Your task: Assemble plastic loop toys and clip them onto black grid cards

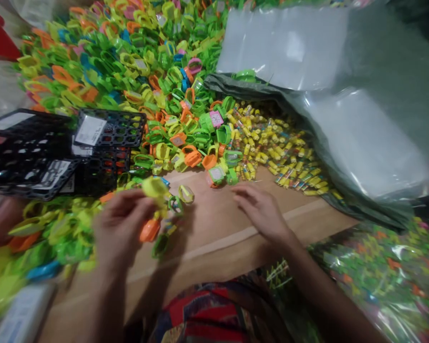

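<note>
My left hand (119, 224) is closed, pinching a yellow plastic toy watch (155, 188) above the cardboard (214, 214); the hand is a little blurred. Just beneath it lie an orange toy watch (150, 230) and a green one (160, 246). A yellow-green toy watch (186, 194) rests a little farther off. Over the right part of the cardboard, my right hand (259, 209) is open, its fingers stretched toward a heap of small clear tubes with yellow ends (271, 143). Nothing shows between those fingers. Near its fingertips sits a toy watch with a pale green face (217, 175).
A large heap of coloured toy watches (128, 62) covers the back and left. Black grid trays (109, 128) with white labels stand at left. Clear plastic bags (286, 47) lie on a dark green sheet (386, 57) at right. A filled clear bag (389, 281) is lower right.
</note>
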Motion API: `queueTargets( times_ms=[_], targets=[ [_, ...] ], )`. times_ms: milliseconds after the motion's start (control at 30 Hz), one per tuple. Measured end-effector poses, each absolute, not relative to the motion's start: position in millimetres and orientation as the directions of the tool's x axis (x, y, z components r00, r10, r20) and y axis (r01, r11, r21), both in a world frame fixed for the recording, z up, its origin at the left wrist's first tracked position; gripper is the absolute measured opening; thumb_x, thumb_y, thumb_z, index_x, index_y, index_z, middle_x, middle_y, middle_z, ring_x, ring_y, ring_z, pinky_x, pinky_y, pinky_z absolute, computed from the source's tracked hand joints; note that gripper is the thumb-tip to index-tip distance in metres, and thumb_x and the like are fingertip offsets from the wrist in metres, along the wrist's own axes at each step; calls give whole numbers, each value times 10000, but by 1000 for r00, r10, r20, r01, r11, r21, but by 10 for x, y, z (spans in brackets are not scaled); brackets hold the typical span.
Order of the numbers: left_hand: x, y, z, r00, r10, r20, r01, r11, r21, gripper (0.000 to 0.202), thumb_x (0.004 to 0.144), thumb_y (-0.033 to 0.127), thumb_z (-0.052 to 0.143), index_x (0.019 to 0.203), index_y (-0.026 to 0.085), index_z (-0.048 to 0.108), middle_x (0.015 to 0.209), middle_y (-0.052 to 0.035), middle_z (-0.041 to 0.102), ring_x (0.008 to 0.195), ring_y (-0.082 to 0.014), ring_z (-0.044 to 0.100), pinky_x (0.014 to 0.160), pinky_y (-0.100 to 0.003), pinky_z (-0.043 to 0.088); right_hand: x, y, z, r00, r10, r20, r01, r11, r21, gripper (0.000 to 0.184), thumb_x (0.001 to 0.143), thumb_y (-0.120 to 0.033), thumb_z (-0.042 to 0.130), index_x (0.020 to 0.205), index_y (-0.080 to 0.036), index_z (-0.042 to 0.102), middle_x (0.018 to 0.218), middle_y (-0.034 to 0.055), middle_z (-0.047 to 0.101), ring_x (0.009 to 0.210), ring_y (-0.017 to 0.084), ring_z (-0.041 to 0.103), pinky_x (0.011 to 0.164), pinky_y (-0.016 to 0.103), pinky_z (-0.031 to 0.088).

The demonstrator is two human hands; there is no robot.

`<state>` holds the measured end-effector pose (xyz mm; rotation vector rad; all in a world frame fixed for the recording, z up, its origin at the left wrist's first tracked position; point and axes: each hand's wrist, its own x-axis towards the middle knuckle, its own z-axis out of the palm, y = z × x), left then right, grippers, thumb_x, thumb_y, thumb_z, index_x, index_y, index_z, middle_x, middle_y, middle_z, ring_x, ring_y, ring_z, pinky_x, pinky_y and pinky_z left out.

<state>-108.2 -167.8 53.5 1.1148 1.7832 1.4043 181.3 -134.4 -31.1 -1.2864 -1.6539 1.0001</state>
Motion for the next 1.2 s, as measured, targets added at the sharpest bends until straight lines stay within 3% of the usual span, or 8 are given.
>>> queueTargets(
  times_ms=[100, 167, 333, 467, 633, 800, 900, 1200],
  targets=[
    [-1454, -1666, 775, -619, 731, 287, 500, 85, 862, 309, 767, 335, 815, 1049, 252, 719, 836, 30, 703, 677, -134, 618, 667, -303, 510, 2153, -1200, -443, -107, 949, 297, 634, 295, -714, 175, 988, -263, 549, 1025, -207, 710, 1058, 90, 700, 1059, 257, 624, 975, 436, 480],
    [-1507, -1636, 783, -573, 767, 289, 569, 118, 814, 269, 852, 389, 733, 1098, 284, 703, 892, 18, 696, 737, -158, 611, 716, -341, 498, 2275, -1139, -546, -136, 929, 343, 738, 326, -591, 182, 984, -250, 539, 1037, -188, 702, 1018, 101, 695, 1044, 281, 611, 975, 462, 472],
    [-1115, -1429, 330, 53, 995, 80, 854, -87, 514, 173, 907, 285, 607, 853, 208, 752, 938, -72, 704, 902, -243, 603, 833, -415, 476, 2237, -1118, -740, -159, 918, 362, 826, 325, -461, 265, 974, -313, 540, 1113, -162, 708, 899, 103, 581, 915, 300, 565, 835, 445, 497],
    [-794, -1273, -11, 220, 975, 23, 919, -215, 330, 164, 867, 173, 618, 838, 207, 776, 977, -111, 668, 956, -272, 517, 877, -444, 430, 2175, -1137, -731, -146, 937, 317, 845, 285, -453, 298, 976, -318, 505, 1086, -162, 734, 859, 102, 534, 865, 298, 528, 792, 439, 481],
    [-672, -1251, -41, 111, 987, 116, 789, -158, 593, 150, 875, 181, 614, 821, 208, 751, 907, -86, 656, 914, -249, 537, 843, -398, 421, 2027, -1257, -512, -127, 960, 250, 735, 260, -627, 212, 968, -337, 535, 1040, -209, 688, 970, 109, 632, 957, 294, 561, 878, 446, 455],
    [-499, -1364, 115, -118, 991, -68, 259, 97, 961, 76, 793, 218, 724, 724, 196, 700, 685, 3, 642, 655, -158, 531, 644, -285, 391, 1672, -1445, -375, -204, 978, -49, 296, 14, -955, 232, 1015, -399, 517, 1148, -237, 616, 911, 30, 655, 833, 194, 612, 778, 330, 489],
    [-385, -1455, 156, -141, 983, -116, 122, 134, 983, 84, 760, 221, 765, 711, 193, 702, 645, 10, 639, 616, -145, 520, 601, -266, 376, 1484, -1489, -358, -264, 957, -123, 154, -84, -984, 289, 1010, -439, 537, 1207, -246, 626, 910, 16, 651, 810, 169, 599, 733, 299, 476],
    [-390, -1575, 72, 139, 958, 251, 624, -282, 729, 185, 905, 251, 648, 1021, 260, 792, 900, -62, 762, 838, -231, 554, 771, -362, 403, 1396, -1479, -172, -252, 945, -207, -55, -228, -972, 418, 894, -475, 692, 1208, -200, 671, 752, -8, 631, 689, 147, 565, 662, 295, 457]
  ],
)
